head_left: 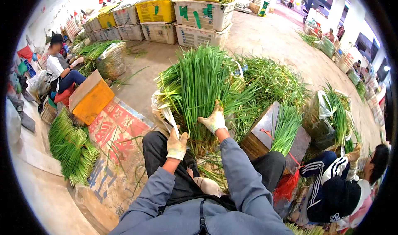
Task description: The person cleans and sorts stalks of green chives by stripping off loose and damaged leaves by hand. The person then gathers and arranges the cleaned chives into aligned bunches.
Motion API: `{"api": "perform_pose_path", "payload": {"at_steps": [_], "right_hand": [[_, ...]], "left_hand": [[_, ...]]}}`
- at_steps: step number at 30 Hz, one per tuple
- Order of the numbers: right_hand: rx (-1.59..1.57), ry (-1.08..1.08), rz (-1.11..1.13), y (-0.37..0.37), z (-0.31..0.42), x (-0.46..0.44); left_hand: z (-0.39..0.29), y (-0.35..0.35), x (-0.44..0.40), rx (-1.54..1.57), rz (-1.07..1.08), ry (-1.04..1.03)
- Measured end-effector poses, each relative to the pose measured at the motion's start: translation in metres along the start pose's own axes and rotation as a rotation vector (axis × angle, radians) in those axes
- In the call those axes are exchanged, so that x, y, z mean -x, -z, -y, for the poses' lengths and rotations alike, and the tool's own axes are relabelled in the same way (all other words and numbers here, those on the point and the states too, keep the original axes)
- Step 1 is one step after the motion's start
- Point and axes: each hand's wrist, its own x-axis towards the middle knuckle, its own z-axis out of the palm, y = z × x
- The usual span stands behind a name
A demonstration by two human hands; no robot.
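Both my hands wear pale gloves with yellowish stains. My right hand [214, 118] lies against the right side of a big heap of long green stalks [203, 86], its thumb and fingers spread apart. At the lower left of the heap, my left hand [177, 145] is closed at the edge of a white sack [166, 113]; what its fingers hold, if anything, is too small to make out. The stalks stand nearly upright between my knees, leafy ends away from me.
A bundle lies on a dark-topped box [304, 142] at right, with red strings [287, 185]. More stalks [72, 150] lie left by an orange box [93, 100]. Stacked crates [203, 17] stand ahead. Seated people [62, 67] are at left and right [331, 193].
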Motion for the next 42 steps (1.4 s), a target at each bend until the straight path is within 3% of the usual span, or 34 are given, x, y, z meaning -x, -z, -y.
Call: {"api": "perform_pose_path", "payload": {"at_steps": [3, 4, 16, 19, 25, 27, 31, 39, 42], "right_hand": [[-0.042, -0.013, 0.012, 0.006, 0.002, 0.003], [-0.036, -0.003, 0.017, 0.007, 0.002, 0.003], [0.023, 0.037, -0.010, 0.002, 0.011, -0.010], [0.005, -0.001, 0.102, 0.009, 0.015, -0.012], [0.047, -0.051, 0.097, 0.006, 0.011, -0.016], [0.032, -0.040, 0.097, 0.007, 0.014, -0.017], [-0.011, -0.048, 0.101, 0.006, 0.012, -0.020], [-0.040, -0.047, 0.117, 0.007, 0.011, -0.020], [-0.050, -0.071, 0.140, 0.012, 0.014, -0.018]], "left_hand": [[-0.018, 0.012, -0.003, 0.047, 0.043, 0.077], [-0.001, 0.009, -0.006, 0.155, 0.103, 0.220], [0.026, 0.019, -0.019, 0.191, 0.051, 0.185], [-0.002, 0.025, -0.026, 0.237, 0.013, 0.182], [-0.013, 0.024, -0.031, 0.167, 0.077, 0.233], [-0.010, 0.016, -0.033, 0.323, 0.050, 0.226], [-0.016, 0.017, -0.035, 0.306, 0.072, 0.261], [-0.012, 0.018, -0.039, 0.297, 0.033, 0.232], [0.006, 0.022, -0.045, 0.176, 0.037, 0.115]]}}
